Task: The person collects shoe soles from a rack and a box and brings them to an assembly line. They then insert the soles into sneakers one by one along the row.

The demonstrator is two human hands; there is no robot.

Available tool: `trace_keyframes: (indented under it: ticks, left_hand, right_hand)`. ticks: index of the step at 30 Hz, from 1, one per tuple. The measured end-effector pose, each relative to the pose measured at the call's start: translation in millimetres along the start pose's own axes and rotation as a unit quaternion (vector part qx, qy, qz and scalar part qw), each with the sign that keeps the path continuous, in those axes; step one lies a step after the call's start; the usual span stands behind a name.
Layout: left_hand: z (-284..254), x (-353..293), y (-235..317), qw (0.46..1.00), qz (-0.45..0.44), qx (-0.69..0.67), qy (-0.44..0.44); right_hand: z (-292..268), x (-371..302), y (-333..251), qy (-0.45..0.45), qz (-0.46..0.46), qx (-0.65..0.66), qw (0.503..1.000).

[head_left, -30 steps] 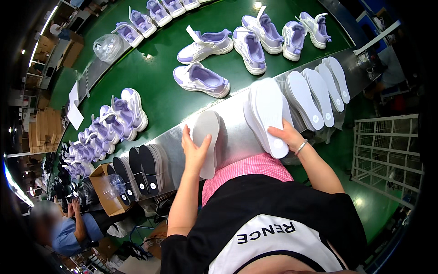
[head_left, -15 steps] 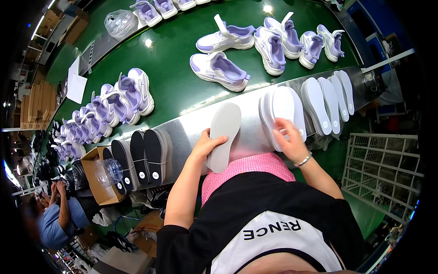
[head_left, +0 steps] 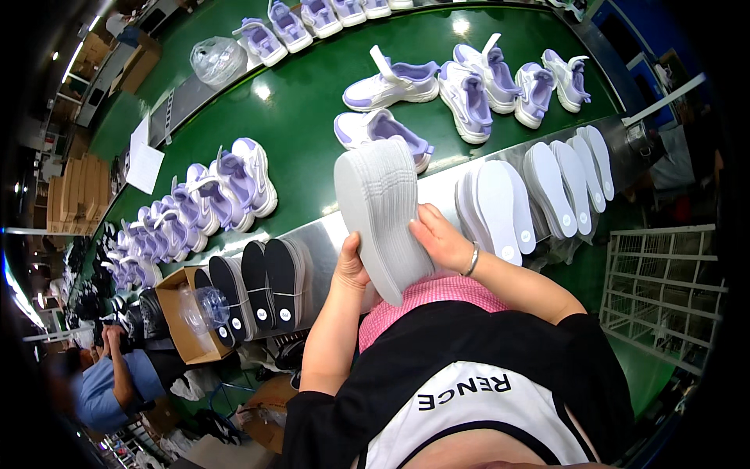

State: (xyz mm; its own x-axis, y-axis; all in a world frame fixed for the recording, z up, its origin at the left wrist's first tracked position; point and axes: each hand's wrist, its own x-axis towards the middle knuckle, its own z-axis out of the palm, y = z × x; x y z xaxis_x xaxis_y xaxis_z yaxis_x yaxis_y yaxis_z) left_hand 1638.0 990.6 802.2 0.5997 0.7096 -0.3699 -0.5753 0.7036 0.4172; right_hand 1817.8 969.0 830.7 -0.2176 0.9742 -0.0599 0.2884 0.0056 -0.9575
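A thick stack of grey insoles (head_left: 379, 211) is held up between my hands, over the steel ledge, its layered edges turned to the right. My left hand (head_left: 353, 262) grips its lower left side, thumb along the edge. From the right, my right hand (head_left: 444, 238) presses on the other side with fingers and thumb. Just right of it lie white insoles (head_left: 498, 207) in overlapping piles, with round stickers at their heels. Behind the held stack, a white and lilac shoe (head_left: 379, 129) is partly hidden.
The steel ledge (head_left: 312, 227) runs along the green belt (head_left: 305, 172). Strapped black insoles (head_left: 280, 270) and a cardboard box (head_left: 176, 316) with clear plastic stand at left. Shoes (head_left: 254, 180) line the belt. A white wire rack (head_left: 664, 273) is at right; a person in blue (head_left: 129, 383) is at far left.
My right hand has come from the white insoles to the grey ones. The grey insoles, earlier in my left hand alone, are now in both hands, showing a thick layered side.
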Motion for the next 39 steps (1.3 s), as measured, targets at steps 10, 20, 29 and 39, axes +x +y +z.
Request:
trace_keyframes:
  ticks: [10,20,29,39]
  left_hand:
    - [76,44,-31,0.997,-0.014,0.022,-0.075]
    - [141,96,-26,0.880,-0.146,0.294,-0.344]
    - [186,135,-70,0.869,-0.078,0.358,-0.332]
    - [108,132,-148,0.408,0.192,0.882,-0.136]
  right_hand:
    - [-51,-42,8,0.005,0.105,0.593,0.798]
    - [-98,-93,4,-0.038,0.060,0.685,0.725]
    - [-154,-143,12,0.147,-0.010,0.654,0.742]
    - [-208,-140,90,0.164,0.329,0.375,0.851]
